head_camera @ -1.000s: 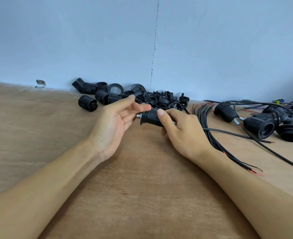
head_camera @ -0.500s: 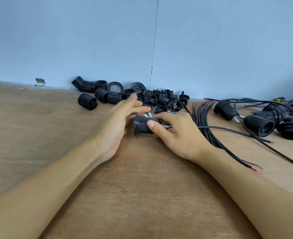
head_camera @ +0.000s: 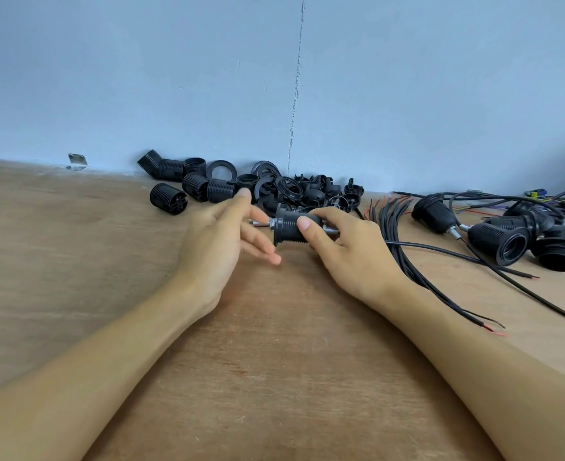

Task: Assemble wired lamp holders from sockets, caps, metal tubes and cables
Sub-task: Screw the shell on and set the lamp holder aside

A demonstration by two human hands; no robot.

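My right hand (head_camera: 347,257) grips a black threaded lamp socket (head_camera: 289,227) just above the wooden table (head_camera: 274,377), thumb on top. A short metal tube (head_camera: 330,231) sticks out of its right end, and a small metal stub shows at its left end. My left hand (head_camera: 221,247) is beside the socket's left end with fingers spread and relaxed, holding nothing. A thin black cable (head_camera: 440,251) runs right from behind my right hand.
A heap of loose black sockets, rings and caps (head_camera: 274,191) lies along the blue wall. A bundle of black cables (head_camera: 404,234) lies to the right, with several wired lamp holders (head_camera: 520,241) beyond it.
My right hand has lifted and turned the socket, so its flange faces left. My left hand's fingers have opened away from it.
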